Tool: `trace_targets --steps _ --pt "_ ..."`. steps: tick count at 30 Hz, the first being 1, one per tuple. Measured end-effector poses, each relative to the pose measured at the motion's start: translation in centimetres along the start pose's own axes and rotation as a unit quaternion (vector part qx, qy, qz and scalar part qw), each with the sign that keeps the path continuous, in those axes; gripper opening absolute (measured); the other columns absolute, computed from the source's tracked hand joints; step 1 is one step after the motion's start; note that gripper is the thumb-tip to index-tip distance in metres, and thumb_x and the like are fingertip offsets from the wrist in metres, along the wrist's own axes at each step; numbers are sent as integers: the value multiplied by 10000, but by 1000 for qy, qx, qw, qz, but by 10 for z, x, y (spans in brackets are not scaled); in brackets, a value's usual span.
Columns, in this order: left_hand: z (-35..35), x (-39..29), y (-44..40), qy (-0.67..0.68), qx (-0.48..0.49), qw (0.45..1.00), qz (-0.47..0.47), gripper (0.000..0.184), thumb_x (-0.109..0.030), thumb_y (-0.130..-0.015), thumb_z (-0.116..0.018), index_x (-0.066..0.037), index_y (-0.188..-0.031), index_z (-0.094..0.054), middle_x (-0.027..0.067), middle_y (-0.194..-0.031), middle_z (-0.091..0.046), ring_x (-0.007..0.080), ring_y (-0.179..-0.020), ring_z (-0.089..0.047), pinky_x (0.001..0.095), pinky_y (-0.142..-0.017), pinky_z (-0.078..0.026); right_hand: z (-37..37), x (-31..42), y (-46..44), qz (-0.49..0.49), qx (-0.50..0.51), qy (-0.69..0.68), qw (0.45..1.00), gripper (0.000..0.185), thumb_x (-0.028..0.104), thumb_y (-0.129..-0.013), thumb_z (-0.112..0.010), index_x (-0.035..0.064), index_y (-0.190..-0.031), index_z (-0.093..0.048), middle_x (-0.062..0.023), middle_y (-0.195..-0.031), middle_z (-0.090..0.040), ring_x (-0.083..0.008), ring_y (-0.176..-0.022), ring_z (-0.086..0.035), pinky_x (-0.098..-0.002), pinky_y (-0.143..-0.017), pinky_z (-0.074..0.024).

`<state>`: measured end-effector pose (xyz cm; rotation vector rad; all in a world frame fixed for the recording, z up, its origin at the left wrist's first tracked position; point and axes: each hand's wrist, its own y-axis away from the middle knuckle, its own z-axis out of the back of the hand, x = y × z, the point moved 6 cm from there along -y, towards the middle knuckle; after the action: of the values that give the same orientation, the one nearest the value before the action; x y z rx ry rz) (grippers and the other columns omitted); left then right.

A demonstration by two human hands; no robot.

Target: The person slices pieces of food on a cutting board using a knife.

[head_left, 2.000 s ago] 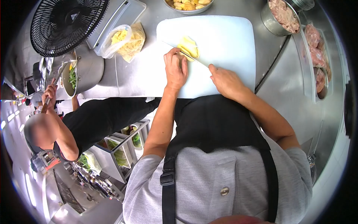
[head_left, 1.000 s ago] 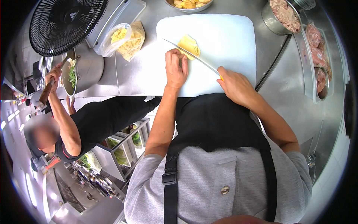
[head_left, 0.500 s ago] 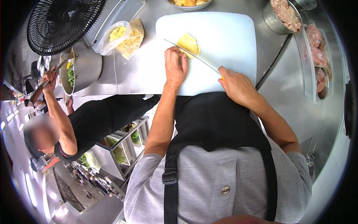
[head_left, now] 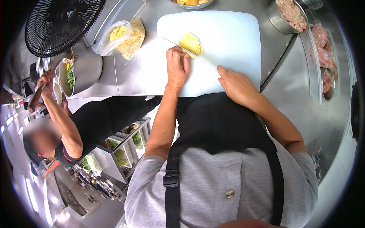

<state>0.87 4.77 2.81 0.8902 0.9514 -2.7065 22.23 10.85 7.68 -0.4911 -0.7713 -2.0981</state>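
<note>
Head view: a knife (head_left: 203, 61) slants across yellow food (head_left: 191, 42) on a white cutting board (head_left: 232, 38).
The yellow food lies on the board, left of its middle; the right hand (head_left: 236, 84), above the board's near right part, is closed around the knife's handle, while the left hand (head_left: 178, 67), at the board's near left part, has its fingers curled beside blade and food, though whether it grips the food I cannot tell; beyond the board's far edge is a metal bowl (head_left: 192, 7) of yellow pieces, left of the board a plastic bag (head_left: 131, 40) of yellow shreds, right of it a metal container (head_left: 274, 22) of raw meat.
</note>
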Motion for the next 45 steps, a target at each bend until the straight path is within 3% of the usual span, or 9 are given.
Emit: trace_targets --steps 11,14,20,23,27,33,39,45 --pt "1 0 -1 4 -7 1000 3 166 49 -930 -730 14 -1002 -584 214 -1101 -628 378 -998 -647 434 -890 -549 -4 2 -4 -2 -2 16 1000 190 149 -1088 -570 -5 -1149 -477 -250 -921 -673 -479 -862 -669 -581 -759 -493" --pt "1 -1 -1 4 -7 1000 7 164 52 -931 -724 13 -1000 -581 214 -1095 -628 376 -993 -648 436 -881 -548 -12 0 -10 7 -12 33 999 166 130 -1083 -505 -15 -1162 -524 -242 -883 -691 -453 -848 -703 -560 -753 -543" --pt "1 1 0 2 -9 1000 -2 167 56 -933 -720 1 -1015 -584 210 -1092 -625 378 -995 -647 442 -879 -548 -21 -2 -22 13 -36 38 999 244 170 -1124 -429 -32 -1148 -564 -243 -875 -705 -450 -839 -717 -578 -726 -549" --pt "1 0 0 4 -7 1000 -2 175 59 -931 -720 -5 -1025 -587 208 -1092 -624 377 -1002 -647 442 -879 -549 -28 -7 -36 14 -20 25 999 189 141 -1072 -570 -13 -1158 -502 -238 -855 -698 -464 -840 -695 -575 -747 -527" --pt "4 -10 -2 -26 -30 999 -6 175 64 -925 -714 -7 -1025 -589 201 -1135 -634 374 -1080 -629 454 -929 -536 -29 -8 -36 15 -25 30 999 215 137 -1065 -584 -24 -1193 -519 -235 -841 -708 -463 -831 -706 -576 -734 -536" --pt "2 -9 -5 -31 27 999 -18 161 58 -916 -715 4 -1016 -601 221 -1275 -628 377 -1134 -613 454 -971 -520 -26 -9 -36 14 -25 30 999 254 143 -1060 -606 -28 -1228 -525 -230 -842 -713 -462 -827 -711 -573 -738 -546" --pt "1 -8 1 -7 -8 999 34 173 58 -906 -711 -16 -1011 -596 194 -1203 -616 385 -1080 -611 462 -925 -532 -22 -10 -35 18 -26 17 999 246 146 -1065 -603 -28 -1225 -534 -227 -857 -720 -455 -850 -716 -570 -762 -546" --pt "3 -10 -1 -23 -12 999 -22 179 46 -907 -729 -12 -1024 -607 194 -1136 -611 383 -1076 -604 461 -904 -528 -10 -7 -25 16 -19 5 1000 214 138 -1064 -606 -26 -1188 -548 -223 -873 -733 -442 -876 -728 -556 -783 -549"
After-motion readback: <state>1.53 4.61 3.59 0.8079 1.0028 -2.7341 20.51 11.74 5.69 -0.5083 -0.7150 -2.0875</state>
